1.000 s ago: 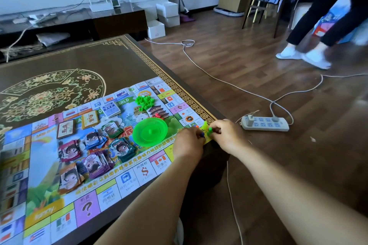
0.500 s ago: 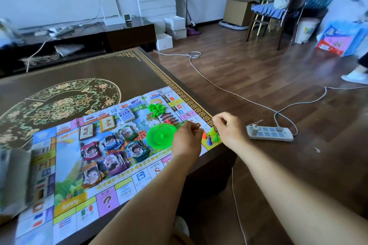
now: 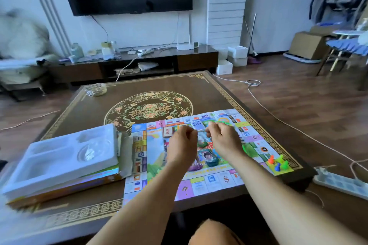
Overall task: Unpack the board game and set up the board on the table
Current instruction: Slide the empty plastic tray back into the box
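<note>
Both forearms reached forward side by side; the left hand (image 3: 182,143) and right hand (image 3: 224,138) were loosely fisted, fingers curled inward, knuckles up

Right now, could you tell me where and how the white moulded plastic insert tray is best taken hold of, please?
Probably by the white moulded plastic insert tray's raised right-hand rim, coming from the right over the paper game board. It lies flat on the game box, and that edge faces the left hand nearest.
</note>
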The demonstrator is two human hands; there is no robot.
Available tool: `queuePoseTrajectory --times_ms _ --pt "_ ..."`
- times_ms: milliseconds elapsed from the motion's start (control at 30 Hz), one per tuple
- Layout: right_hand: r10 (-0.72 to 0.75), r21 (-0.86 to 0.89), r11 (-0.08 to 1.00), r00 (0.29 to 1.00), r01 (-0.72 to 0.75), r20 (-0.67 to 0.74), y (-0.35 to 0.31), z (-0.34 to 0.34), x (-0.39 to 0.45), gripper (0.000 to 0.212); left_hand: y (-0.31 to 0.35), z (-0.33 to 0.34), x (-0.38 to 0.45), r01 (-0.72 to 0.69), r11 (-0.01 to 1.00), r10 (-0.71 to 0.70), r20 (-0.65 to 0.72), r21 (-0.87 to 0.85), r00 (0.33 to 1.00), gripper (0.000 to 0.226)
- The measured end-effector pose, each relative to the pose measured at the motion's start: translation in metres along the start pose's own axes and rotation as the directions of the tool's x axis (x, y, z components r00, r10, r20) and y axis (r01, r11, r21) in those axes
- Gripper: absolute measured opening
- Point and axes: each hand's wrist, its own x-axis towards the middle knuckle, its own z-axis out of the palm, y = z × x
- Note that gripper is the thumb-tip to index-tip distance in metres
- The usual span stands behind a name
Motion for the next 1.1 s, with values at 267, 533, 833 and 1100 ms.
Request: queuePoseTrajectory --times_ms 267,533,833,1100 --pt "-0.146 0.029 0.989 0.973 0.143 0.181 -0.075 0.100 -0.022 0.034 -0.076 -0.102 0.011 0.095 0.994 -0.085 -0.187 0.047 0.979 0.025" --pt "-0.209 0.009 0.976 0.932 0.216 0.296 -0.119 0.163 -0.045 0.030 -0.136 -0.172 0.017 0.208 0.967 -0.169 -0.245 0.146 0.955 0.033" --pt "-0.224 -0.102 0.939 0.810 0.328 0.543 -0.144 0.194 -0.053 0.036 -0.186 -0.206 0.025 0.370 0.902 -0.363 -0.074 0.224 0.929 0.054" --pt "-0.123 -0.147 0.948 0.751 0.282 0.648 -0.136 0.225 -0.040 0.047 -0.190 -0.197 0.043 0.424 0.853 -0.419 -0.086 0.304 0.904 0.049"
